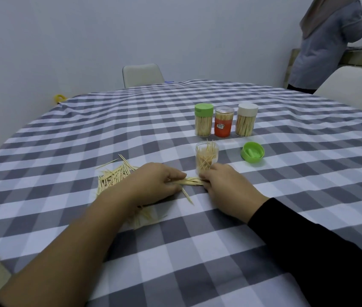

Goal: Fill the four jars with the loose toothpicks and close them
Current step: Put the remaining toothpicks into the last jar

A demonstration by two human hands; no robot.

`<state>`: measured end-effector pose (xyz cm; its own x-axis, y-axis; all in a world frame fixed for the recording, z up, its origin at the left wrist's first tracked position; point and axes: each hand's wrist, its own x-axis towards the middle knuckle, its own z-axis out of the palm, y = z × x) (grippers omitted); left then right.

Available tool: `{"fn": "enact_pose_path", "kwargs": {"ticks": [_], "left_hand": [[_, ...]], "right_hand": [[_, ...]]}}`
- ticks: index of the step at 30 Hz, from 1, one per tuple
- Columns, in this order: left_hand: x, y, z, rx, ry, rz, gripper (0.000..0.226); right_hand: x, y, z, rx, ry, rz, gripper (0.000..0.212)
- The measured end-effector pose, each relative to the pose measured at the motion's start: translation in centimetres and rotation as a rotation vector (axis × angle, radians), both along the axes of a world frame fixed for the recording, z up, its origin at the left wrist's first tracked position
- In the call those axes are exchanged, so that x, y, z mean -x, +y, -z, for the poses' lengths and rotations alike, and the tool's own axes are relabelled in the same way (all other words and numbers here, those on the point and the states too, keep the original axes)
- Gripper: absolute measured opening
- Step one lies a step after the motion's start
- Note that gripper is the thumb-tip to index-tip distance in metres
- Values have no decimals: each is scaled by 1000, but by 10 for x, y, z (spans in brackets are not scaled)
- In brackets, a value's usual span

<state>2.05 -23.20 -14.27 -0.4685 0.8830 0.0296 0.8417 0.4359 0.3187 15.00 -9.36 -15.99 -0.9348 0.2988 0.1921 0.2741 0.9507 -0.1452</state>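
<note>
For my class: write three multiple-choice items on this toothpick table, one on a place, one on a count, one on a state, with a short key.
1. Where does the loose green lid lie?
A. right of the open jar
B. on that jar
C. by the loose toothpicks

2. How many jars are capped?
A. one
B. three
C. four

3. What are both hands doing?
A. resting flat
B. twisting a lid
C. holding a toothpick bundle

Key: A, it lies on the cloth to the jar's right; B, the back row wears lids; C, left hand and right hand pinch it.
</note>
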Motion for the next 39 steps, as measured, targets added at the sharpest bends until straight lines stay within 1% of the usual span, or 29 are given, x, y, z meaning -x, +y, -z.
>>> {"fn": "enact_pose_path", "kwargs": {"ticks": [3, 7, 9, 11, 13, 16, 17, 19, 22, 23, 24, 26, 29, 34, 37, 39], "left_hand": [[1, -2, 6, -81, 125, 22, 30], [1, 0, 7, -114, 221, 49, 29], [-2, 1, 7, -119, 219, 74, 33], [-8, 1, 8, -138, 170, 108, 41], [-12, 1, 10, -156, 137, 131, 49], [-13, 4, 12, -144, 161, 133, 55], [-13, 6, 12, -142, 177, 132, 54], [-10, 11, 13, -151, 226, 149, 43], [-9, 16, 16, -151, 437, 269, 18], [-10, 16, 16, -133, 504, 283, 12], [-12, 16, 15, -116, 568, 290, 12], [-22, 17, 11, -40, 610, 272, 19], [-33, 20, 11, 47, 635, 150, 30], [-42, 25, 16, 119, 585, 12, 29], [-43, 25, 14, 139, 562, -23, 29], [-44, 25, 13, 153, 554, -28, 29]], "right_hand": [[-1, -6, 1, -41, 22, 9, 25], [1, -12, 4, -124, 5, 31, 41], [2, -15, 5, -164, -1, 31, 35], [2, -15, 4, -175, -8, 26, 28], [1, -12, 1, -156, -19, 17, 27], [-2, -8, -3, -124, -31, 16, 29], [-3, -7, -5, -130, -42, 22, 28], [-6, -8, -9, -183, -74, 27, 27], [-10, -12, -14, -312, -102, 26, 28], [-12, -14, -15, -342, -106, 32, 28], [-12, -16, -16, -365, -110, 38, 29], [-13, -20, -16, -386, -117, 47, 30], [-12, -24, -14, -367, -106, 78, 30], [-14, -18, -12, -290, -74, 107, 29], [-16, -6, -14, -236, -95, 117, 26], [-17, 5, -17, -213, -113, 133, 20]]}}
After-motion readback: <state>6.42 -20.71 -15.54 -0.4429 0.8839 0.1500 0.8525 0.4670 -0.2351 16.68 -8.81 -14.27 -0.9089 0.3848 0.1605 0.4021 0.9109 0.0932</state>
